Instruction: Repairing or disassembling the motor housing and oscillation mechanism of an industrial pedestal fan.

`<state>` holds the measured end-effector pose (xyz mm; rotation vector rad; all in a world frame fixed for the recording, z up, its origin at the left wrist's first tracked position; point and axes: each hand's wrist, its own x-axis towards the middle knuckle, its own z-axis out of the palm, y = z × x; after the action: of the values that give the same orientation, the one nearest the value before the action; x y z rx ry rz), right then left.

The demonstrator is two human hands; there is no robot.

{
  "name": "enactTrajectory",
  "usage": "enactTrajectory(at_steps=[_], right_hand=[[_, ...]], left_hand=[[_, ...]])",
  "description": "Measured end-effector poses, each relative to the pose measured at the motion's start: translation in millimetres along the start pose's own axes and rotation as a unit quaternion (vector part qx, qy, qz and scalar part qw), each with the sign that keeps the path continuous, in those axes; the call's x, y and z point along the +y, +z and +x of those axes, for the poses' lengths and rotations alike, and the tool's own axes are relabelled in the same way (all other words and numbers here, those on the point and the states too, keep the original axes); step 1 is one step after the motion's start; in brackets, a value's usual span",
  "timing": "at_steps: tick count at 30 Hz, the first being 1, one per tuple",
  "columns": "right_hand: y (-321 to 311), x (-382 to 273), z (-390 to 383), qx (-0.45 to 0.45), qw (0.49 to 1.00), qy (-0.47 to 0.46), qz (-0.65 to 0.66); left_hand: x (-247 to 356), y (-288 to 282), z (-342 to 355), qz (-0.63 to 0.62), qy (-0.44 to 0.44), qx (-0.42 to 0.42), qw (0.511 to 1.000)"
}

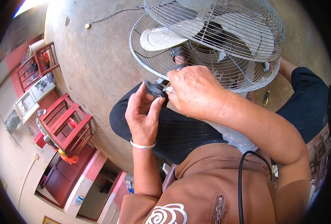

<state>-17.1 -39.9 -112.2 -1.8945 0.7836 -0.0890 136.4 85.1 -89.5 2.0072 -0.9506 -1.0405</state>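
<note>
My left hand (143,112) grips a dark grey plastic piece (154,88) between thumb and fingers. My right hand (193,87) is closed beside it, pinching a crumpled whitish scrap (169,90) against the piece; the exact shape of what it grips is partly hidden by my fingers. Just beyond both hands lies a fan with two round wire guards (247,30), pale blades (158,39) and a dark centre. Bits of crumpled material cling to the wires. A pale crumpled sheet (234,140) rests in my lap.
A screwdriver with a yellow-black handle (266,98) lies on the concrete floor (90,59) right of the fan. Red wooden chairs (64,123), a white tray of small parts (40,89) and a bucket are to the left. A cord with a plug (87,25) lies at upper left.
</note>
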Motion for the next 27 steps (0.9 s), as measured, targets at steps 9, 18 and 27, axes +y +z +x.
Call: enactTrajectory(at_steps=[9, 18, 27], right_hand=[[-2, -4, 2, -0.022, 0.999, 0.024, -0.016], [-4, -5, 5, -0.026, 0.999, 0.042, -0.015], [-2, -5, 3, -0.002, 1.0, 0.023, -0.011]], left_hand=[[-21, 11, 4, 0.028, 0.048, 0.081, 0.995], [2, 10, 12, 0.004, -0.034, 0.047, 0.998], [20, 1, 33, -0.047, -0.255, -0.009, 0.966]])
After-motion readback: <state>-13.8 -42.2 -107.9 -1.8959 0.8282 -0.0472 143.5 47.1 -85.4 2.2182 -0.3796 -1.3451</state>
